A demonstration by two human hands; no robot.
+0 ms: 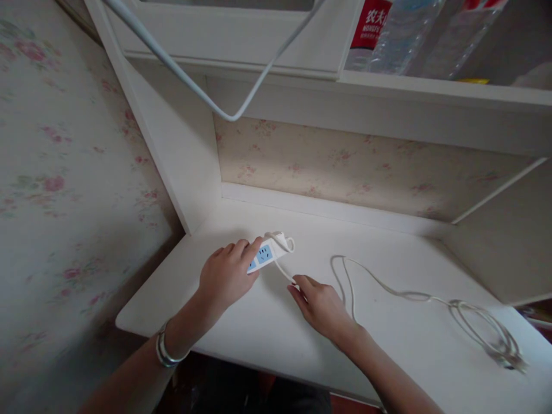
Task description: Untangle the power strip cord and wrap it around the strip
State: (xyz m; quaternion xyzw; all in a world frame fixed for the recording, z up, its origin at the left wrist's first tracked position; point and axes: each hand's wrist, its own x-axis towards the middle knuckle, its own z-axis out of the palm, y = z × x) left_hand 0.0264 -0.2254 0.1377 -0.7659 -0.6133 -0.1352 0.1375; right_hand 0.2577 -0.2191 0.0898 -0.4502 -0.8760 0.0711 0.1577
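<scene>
A white power strip (280, 246) with blue socket faces is tilted above the desk, its near end wrapped in the fingers of my left hand (227, 271). Its white cord loops once around the far end of the strip. My right hand (321, 302) pinches that cord (283, 271) between thumb and fingertips, a little to the right of the strip. From behind my right hand the cord runs on across the desk to a loose coil (478, 322) at the right. The plug end there is blurred.
The white desk (267, 333) has a raised back strip and side panels. A shelf (431, 86) above holds several plastic bottles (405, 34). A thick pale cable (233, 118) hangs down in front of the shelf. Flowered wallpaper (56, 184) covers the left wall.
</scene>
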